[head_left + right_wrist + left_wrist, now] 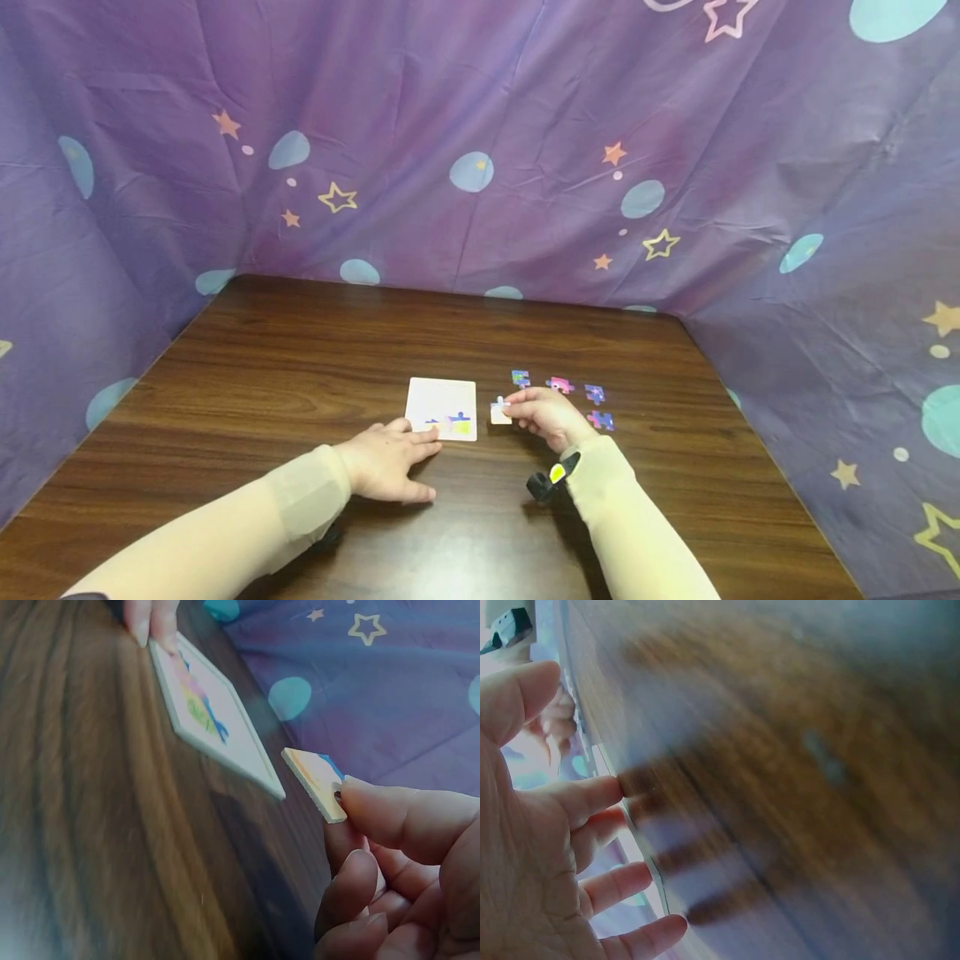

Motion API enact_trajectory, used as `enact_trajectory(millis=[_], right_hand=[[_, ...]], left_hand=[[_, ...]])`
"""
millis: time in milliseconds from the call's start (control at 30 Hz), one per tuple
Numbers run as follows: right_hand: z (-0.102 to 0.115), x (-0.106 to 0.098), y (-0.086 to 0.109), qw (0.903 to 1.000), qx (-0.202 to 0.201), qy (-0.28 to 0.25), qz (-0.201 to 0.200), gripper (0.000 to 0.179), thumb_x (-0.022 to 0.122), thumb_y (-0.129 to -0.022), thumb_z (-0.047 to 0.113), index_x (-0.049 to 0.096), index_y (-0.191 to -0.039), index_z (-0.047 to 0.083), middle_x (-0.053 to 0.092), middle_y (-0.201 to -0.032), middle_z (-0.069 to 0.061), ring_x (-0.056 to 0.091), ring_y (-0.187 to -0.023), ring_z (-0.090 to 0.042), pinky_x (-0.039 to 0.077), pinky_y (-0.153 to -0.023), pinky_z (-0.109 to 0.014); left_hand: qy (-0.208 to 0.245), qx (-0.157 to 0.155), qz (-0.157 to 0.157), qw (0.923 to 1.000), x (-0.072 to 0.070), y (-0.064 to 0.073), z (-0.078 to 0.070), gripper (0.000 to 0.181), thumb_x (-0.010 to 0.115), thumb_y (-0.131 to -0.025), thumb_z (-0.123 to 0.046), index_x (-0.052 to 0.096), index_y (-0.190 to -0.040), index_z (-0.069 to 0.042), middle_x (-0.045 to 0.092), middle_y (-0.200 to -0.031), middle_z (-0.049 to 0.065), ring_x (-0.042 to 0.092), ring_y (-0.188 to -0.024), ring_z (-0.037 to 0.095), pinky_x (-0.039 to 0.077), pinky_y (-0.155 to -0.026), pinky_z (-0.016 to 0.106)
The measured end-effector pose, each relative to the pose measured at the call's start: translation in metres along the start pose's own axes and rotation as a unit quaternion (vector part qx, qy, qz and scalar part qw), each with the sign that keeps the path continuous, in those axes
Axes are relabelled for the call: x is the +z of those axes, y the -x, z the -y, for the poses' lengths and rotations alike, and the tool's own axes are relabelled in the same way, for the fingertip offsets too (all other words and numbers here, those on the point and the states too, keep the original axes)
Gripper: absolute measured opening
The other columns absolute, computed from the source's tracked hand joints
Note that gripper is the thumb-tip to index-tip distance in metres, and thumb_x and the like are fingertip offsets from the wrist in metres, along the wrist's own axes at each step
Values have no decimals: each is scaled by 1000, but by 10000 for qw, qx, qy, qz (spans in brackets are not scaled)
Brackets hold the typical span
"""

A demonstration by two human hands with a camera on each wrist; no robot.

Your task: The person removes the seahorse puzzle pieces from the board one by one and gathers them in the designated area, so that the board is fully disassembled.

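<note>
A white puzzle tray (442, 396) lies on the table, with joined colourful pieces (459, 424) along its near edge. My left hand (390, 461) rests with spread, fairly straight fingers at the tray's near left corner; in the left wrist view its fingertips (637, 879) meet the tray's edge. Between thumb and fingers, my right hand (551, 417) pinches a puzzle piece (315, 782) just right of the tray. That piece is pale yellow-orange with a blue corner, and it is held tilted above the table in the right wrist view.
Several loose puzzle pieces lie beyond and right of my right hand, among them a pink one (559, 385) and a purple one (595, 393). The brown wooden table (315, 350) meets a purple star-patterned cloth (420, 167) at the back and sides.
</note>
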State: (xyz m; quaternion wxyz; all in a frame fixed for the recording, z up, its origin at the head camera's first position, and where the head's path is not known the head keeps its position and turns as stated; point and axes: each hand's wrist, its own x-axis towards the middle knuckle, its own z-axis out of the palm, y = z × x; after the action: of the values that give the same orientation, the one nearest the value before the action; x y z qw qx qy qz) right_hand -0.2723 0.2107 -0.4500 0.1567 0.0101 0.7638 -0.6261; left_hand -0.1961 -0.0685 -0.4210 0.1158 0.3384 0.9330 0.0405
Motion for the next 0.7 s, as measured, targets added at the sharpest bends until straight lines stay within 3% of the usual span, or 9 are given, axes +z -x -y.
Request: enact_trajectory(millis=[467,700], right_hand=[[-9,-22,32,9952,27,937,-299,10,71,-79,6,68,-87,1,56,-64,6,46,-56,-7,32,-46,-18],[-13,-27,43,9819,-52,1776,-656,11,73,-78,4,69,-84,-4,61,-69,1,51,-62,-14,41,-56,-26]], left_hand=[[-18,21,-17,10000,0,0,-1,74,56,-84,-62,49,-142,-18,36,-153,-4,41,-122,16,39,-102,45],[-34,20,-10,10000,1,0,0,74,56,-84,-62,49,-143,-18,36,-153,-4,41,-122,16,39,-103,45]])
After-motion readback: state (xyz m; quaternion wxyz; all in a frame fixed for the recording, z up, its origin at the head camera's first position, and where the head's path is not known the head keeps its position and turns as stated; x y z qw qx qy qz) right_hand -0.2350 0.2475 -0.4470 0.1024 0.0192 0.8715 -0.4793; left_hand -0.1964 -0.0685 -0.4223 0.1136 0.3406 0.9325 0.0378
